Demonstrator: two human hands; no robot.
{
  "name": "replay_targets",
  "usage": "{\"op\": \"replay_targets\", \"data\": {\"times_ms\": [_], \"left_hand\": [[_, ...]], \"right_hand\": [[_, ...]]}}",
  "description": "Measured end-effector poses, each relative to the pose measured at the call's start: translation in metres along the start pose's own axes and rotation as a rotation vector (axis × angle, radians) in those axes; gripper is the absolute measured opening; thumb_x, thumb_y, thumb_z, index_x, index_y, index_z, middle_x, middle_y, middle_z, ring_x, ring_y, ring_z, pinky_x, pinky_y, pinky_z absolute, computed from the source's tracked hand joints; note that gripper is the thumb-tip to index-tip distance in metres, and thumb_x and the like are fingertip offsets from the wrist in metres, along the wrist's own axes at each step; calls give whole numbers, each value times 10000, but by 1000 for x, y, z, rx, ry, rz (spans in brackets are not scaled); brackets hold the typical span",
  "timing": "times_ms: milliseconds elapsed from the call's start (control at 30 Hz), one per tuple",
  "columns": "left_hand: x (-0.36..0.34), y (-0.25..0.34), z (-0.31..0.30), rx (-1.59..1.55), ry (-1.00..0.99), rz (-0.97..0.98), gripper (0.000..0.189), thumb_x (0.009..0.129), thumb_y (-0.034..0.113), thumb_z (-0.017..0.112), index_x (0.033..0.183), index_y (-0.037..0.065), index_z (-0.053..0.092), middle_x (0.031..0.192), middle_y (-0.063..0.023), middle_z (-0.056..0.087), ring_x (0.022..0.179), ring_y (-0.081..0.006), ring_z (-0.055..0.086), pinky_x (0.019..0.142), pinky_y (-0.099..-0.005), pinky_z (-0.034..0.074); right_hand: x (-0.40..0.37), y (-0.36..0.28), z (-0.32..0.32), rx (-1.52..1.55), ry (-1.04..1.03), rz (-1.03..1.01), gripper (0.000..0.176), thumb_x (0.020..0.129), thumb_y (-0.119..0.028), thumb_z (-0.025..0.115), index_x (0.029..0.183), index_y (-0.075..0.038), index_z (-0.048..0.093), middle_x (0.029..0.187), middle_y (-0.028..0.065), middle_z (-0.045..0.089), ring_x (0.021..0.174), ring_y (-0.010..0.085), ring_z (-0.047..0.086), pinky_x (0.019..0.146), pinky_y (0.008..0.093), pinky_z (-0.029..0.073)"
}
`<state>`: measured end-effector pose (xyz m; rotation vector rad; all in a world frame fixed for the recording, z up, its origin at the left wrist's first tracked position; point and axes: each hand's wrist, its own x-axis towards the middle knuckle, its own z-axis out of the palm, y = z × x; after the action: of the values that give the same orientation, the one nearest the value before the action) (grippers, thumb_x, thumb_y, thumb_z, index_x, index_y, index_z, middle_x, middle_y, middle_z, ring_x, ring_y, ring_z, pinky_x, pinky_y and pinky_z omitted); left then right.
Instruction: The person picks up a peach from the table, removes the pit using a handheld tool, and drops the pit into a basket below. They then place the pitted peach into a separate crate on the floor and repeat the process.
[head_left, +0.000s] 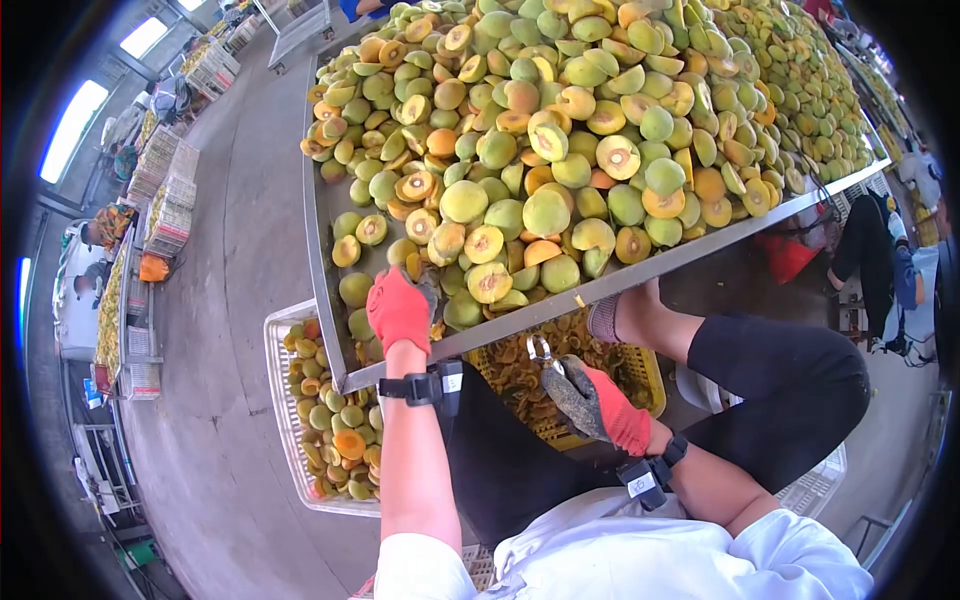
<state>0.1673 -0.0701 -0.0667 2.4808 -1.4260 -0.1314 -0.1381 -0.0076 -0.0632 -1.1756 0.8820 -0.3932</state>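
A bare grey concrete floor (225, 260) runs up the left of the view, smooth and faintly marked. Along its far edge stand stacks of pale slatted trays (170, 205), and a farther stack (212, 65) sits higher up. Beside them a long low rack (112, 315) holds trays with yellowish contents. A bright oblong window (72, 125) glows white high at the left, perhaps a skylight, since the lens bends that edge badly; a second window (143, 36) lies above it. Even daylight fills the hall. A sheet-metal table (322, 260) with a raised rim crosses the middle, and another steel bench (300, 35) stands at the top. A metal frame (100, 475) shows at the lower left.
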Motion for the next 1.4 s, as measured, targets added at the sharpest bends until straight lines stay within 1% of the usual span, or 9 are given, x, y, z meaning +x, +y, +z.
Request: {"op": "replay_targets", "data": {"times_ms": [233,400,533,600,767,933,1100,1267,1400], "left_hand": [[-14,-4,13,-16,534,64,311,810,132,619,1095,30,545,982,-120,618,901,-290,613,823,-380,484],[-72,38,-59,-1432,-107,-70,368,855,124,643,1193,69,509,917,-21,547,738,-119,575,587,-226,487],[-120,67,-69,-1716,-520,-210,481,954,389,492,1298,52,493,952,-35,600,740,-117,594,557,-196,471],[-138,84,-70,-1530,-542,-285,565,980,505,360,1256,43,531,1013,-55,633,755,-123,609,535,-198,463],[-163,107,-36,-1518,-412,-303,609,994,529,310,1177,19,587,1020,-59,653,780,-127,624,640,-251,504],[-169,109,-25,-1410,-309,-186,552,999,482,366,1083,4,629,913,-50,662,759,-121,616,646,-255,500],[-168,112,-28,-1594,-415,-552,450,1002,409,396,1049,13,605,954,-67,663,789,-170,641,729,-290,527],[-175,93,0,-1712,-364,-380,452,1006,417,393,1068,17,592,913,-71,650,802,-184,638,744,-321,538],[-156,114,-34,-1604,18,-477,546,984,518,366,1073,20,573,886,-88,645,756,-186,629,622,-272,538]], "right_hand": [[0,-5,3,-82,45,-131,198,888,-91,629,1051,-6,555,893,64,614,768,109,542,680,267,462],[-11,-53,12,-53,170,-80,225,881,-109,657,1062,-15,560,847,51,612,725,106,504,678,267,460],[-13,-62,15,-169,285,-337,316,872,-115,670,1145,-14,546,867,95,635,719,129,555,686,297,484],[-12,-63,19,-203,315,-556,357,870,-121,672,1177,-9,528,889,139,647,735,176,611,694,318,496],[-15,-57,12,-278,277,-468,340,864,-112,656,1163,-6,533,911,197,649,802,351,652,684,351,508],[-13,-46,7,-345,316,-527,280,848,-109,663,1089,-6,566,890,190,644,787,363,637,669,365,508],[-16,-44,8,-348,360,-556,260,839,-113,662,1067,-20,582,889,176,640,793,372,625,660,374,506],[-20,-39,14,-413,281,-693,267,811,-74,661,1066,-34,593,875,162,632,773,377,617,659,385,505],[-24,-46,17,-246,383,-434,250,838,-78,680,1047,-29,552,840,158,606,700,284,617,646,333,495]]}}
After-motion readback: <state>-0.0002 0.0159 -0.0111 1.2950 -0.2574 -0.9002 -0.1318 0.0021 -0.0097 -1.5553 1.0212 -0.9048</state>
